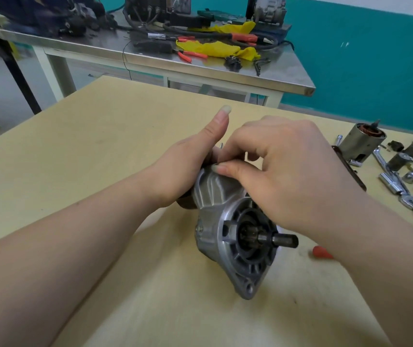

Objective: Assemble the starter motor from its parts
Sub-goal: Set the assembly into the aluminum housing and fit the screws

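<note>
Head view: motor housing (228, 221) lies mid-table (100, 159), shaft (284, 240) pointing at the near edge. Left hand (188, 169) grips its far end, thumb up; right hand (283, 169) curls over the top, fingertips pinching something hidden. Cast metal, likely heavy, rigid, smooth: hold by the body or flange, not the shaft

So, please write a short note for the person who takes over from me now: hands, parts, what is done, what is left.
Left hand holds the housing at its far end, thumb up. Right hand pinches something small on top; I cannot tell what. The housing lies on the wooden table, shaft toward you. Done: shaft is in the housing. Left: the armature can and small parts lie unfitted at right.
</note>
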{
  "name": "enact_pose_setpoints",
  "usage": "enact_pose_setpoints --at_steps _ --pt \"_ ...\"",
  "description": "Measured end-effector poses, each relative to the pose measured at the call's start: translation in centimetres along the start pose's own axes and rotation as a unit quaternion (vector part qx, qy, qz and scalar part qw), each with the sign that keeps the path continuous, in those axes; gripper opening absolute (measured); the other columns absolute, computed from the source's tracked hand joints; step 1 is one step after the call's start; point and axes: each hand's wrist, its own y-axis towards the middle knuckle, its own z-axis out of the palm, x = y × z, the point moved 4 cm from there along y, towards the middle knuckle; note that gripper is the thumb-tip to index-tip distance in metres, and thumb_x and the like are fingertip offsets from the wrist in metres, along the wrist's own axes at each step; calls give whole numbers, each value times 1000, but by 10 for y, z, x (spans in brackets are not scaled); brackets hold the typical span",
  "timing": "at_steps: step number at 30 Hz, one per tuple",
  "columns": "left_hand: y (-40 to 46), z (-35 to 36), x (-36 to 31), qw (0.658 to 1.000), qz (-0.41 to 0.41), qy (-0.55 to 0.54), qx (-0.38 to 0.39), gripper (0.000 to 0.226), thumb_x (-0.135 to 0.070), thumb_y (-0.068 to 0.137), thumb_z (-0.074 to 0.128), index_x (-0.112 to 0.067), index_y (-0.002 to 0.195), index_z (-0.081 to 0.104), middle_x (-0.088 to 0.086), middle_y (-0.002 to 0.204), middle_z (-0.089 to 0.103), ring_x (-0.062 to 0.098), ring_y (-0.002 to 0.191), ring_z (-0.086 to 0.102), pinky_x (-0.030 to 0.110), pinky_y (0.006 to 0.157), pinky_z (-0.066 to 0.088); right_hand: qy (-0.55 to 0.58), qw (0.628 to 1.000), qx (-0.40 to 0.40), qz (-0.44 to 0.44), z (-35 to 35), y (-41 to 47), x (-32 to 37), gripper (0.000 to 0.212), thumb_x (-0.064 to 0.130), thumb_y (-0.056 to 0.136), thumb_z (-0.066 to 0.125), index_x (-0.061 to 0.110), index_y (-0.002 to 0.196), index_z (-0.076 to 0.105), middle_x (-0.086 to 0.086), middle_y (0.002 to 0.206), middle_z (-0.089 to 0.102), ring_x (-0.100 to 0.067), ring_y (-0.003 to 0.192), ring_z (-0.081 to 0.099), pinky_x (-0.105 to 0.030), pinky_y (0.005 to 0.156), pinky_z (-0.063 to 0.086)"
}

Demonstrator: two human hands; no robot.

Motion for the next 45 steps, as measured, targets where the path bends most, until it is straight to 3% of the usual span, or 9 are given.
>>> enact_pose_setpoints --at_steps 4,7,13,18,21,26,36,42,45 --pt "0 4 -1 999 2 -33 11 86 -76 105 29 -27 43 64 -12 46 57 1 39 56 10 41 43 -86 996 20 15 7 -1 5 24 44 100 57 31 81 54 16 76 51 -11 82 46 -39 69 46" --pt "2 3 -1 1000 13 -20 -6 83 -79 102 33 -27 45 63 -12 49 59 3 43 58 10 45 44 -136 990 34 -6 3 0 6 26 51 102 50 35 91 67 15 81 56 -14 83 47 -39 66 47" --pt "0 4 -2 1000 5 -27 -9 84 -73 106 32 -28 45 66 -12 46 59 0 38 58 9 41 43 104 982 59 148 13 7 -25 30 63 81 73 34 85 70 15 78 68 -2 76 63 -31 67 53" --pt "12 1 1 999 -9 32 -17 46 -54 93 66 -15 71 62 -13 42 51 3 33 47 13 45 39 217 943 74 241 9 8 -58 56 76 87 60 22 84 75 1 77 74 -11 64 65 -31 63 47" --pt "3 2 4 1000 22 8 10 45 -41 88 71 -1 73 60 -6 48 44 9 37 39 14 39 33 55 958 135 247 -15 6 -88 54 78 88 54 29 82 73 14 73 75 -1 62 66 -32 63 50" --pt "4 3 3 1000 26 4 0 50 -36 85 63 12 73 52 -4 50 41 10 38 37 15 39 32 -162 888 354 247 18 -16 -103 51 72 78 67 25 97 71 5 82 73 -14 80 67 -38 76 61" --pt "6 1 8 999 31 1 -30 66 -40 87 63 24 81 49 7 57 35 17 41 31 19 40 28 -164 906 250 301 0 -8 -130 9 30 70 79 24 74 74 1 70 74 -20 71 70 -37 64 63" --pt "5 3 9 997 41 19 -56 67 -45 88 61 21 81 50 7 59 37 16 43 33 19 40 29 -287 886 252 264 15 -14 -130 20 44 82 69 26 89 66 4 79 63 -20 73 62 -32 61 51" --pt "6 2 10 997 38 16 -61 66 -44 89 60 20 81 50 7 59 36 15 43 33 19 40 29 -248 898 222 288 0 -13 -129 39 63 86 66 24 86 70 4 79 66 -20 76 63 -33 65 54"
